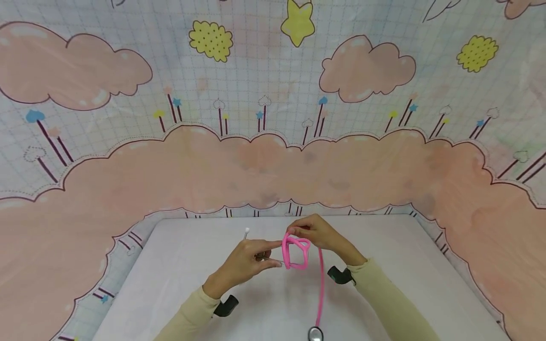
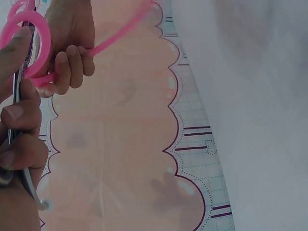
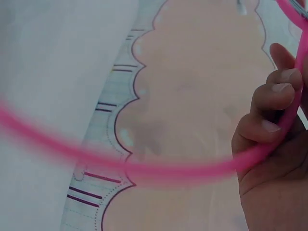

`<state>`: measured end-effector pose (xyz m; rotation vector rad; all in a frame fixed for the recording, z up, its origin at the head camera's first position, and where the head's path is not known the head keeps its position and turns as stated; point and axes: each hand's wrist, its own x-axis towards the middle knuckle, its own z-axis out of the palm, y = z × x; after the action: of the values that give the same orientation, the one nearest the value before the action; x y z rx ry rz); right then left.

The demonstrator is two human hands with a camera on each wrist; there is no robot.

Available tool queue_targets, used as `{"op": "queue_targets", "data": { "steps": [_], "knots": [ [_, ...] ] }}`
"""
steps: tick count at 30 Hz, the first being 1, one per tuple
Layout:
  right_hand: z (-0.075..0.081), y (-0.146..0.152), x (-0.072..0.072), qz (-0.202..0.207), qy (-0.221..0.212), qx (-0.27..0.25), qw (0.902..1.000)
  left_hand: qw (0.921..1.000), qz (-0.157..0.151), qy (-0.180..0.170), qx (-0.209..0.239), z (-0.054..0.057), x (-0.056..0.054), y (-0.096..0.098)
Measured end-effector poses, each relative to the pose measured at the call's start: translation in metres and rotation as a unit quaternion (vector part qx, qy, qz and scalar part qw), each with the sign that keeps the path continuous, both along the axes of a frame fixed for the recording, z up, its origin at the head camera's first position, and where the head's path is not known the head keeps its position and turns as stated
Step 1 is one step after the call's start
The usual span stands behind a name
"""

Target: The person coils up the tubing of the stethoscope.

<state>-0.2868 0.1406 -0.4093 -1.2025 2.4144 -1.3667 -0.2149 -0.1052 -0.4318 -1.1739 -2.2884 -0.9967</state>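
A stethoscope with pink tubing (image 1: 321, 284) is held up over the white table between both hands. My left hand (image 1: 243, 258) grips its metal ear tubes (image 2: 17, 86), thumb and index finger reaching to the looped pink tubing. One white ear tip (image 1: 247, 230) sticks up behind that hand; another ear tip (image 2: 45, 205) shows below the fingers in the left wrist view. My right hand (image 1: 319, 232) pinches the top of the loop (image 1: 305, 255), with its other fingers curled round the tubing (image 3: 183, 172). From there the tube hangs down to the round metal chest piece (image 1: 315, 334) at the bottom edge.
The white table (image 1: 187, 255) spreads out under both hands. Behind and around it hangs a cloth (image 1: 256, 166) printed with clouds and stars. Dark wrist cameras (image 1: 226, 306) sit on both forearms, near the beige sleeves (image 1: 384, 293).
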Motion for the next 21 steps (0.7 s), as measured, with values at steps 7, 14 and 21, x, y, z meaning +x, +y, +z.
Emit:
{"op": "queue_targets", "data": {
  "steps": [7, 14, 21],
  "knots": [
    [-0.005, -0.004, 0.004, -0.040, 0.005, 0.027, 0.9988, 0.9994, 0.028, 0.005, 0.019, -0.002, -0.001, 0.000],
    [-0.020, -0.004, 0.008, -0.064, -0.038, 0.021, 0.9970, 0.9978, 0.043, -0.021, 0.046, -0.004, 0.000, -0.006],
    [-0.033, -0.001, 0.011, -0.053, -0.072, -0.006, 0.9960, 0.9975, 0.048, -0.005, 0.052, -0.003, 0.002, -0.009]
  ]
}}
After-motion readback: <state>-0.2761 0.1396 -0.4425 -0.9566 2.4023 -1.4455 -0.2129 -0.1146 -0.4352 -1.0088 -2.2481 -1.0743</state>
